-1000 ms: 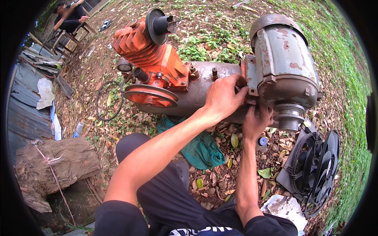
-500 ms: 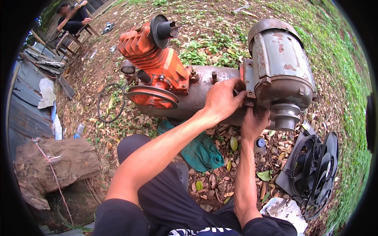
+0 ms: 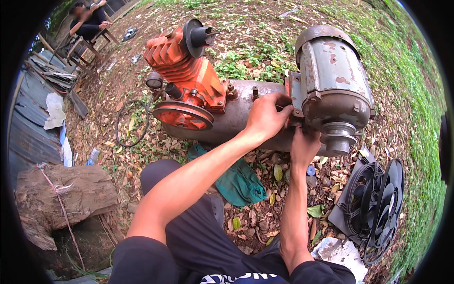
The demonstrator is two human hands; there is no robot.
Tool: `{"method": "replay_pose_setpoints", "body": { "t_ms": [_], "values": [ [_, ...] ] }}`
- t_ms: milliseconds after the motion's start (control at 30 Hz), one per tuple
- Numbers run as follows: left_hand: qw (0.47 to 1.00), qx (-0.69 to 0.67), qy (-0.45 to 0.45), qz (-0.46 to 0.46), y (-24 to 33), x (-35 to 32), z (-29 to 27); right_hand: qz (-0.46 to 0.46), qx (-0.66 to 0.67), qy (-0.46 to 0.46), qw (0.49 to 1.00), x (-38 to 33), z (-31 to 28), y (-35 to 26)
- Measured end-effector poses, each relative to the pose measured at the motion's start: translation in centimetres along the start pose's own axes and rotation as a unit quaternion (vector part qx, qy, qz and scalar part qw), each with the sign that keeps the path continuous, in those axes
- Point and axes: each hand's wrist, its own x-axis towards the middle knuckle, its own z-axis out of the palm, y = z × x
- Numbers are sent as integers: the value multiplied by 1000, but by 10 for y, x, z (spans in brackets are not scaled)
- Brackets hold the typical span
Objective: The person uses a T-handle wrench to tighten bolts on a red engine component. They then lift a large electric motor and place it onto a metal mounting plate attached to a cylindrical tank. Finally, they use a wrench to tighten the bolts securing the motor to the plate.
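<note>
Left grip (image 3: 268, 116) at a metal bracket (image 3: 296, 94), right grip (image 3: 305, 145) just below, cannot tell what either holds, grey motor (image 3: 333, 71) right of both.

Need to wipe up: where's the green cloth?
Just below the head view's centre, the green cloth lies on the ground by the tank, right of the left knee.

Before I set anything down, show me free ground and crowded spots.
Leaves and stones aside, there's room between the green cloth and right forearm, and between the log and the knee. It's crowded at the motor bracket, with left hand and right hand there, and by the black fan and white scrap.
</note>
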Motion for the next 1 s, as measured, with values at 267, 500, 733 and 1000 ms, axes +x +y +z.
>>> {"method": "replay_pose_setpoints", "body": {
  "t_ms": [267,500,733,1000],
  "values": [
    [1000,-1,3,10,-5,3,1,253,343,-182,886,9,-24,3],
    [1000,-29,-2,-5,-6,2,0,360,449,-208,791,16,-32,1],
    [981,-167,62,-77,-19,8,20,364,415,-172,816,20,-20,10],
    [965,-132,225,20,-16,37,51,366,432,-173,806,27,-25,19]
  ]
}}
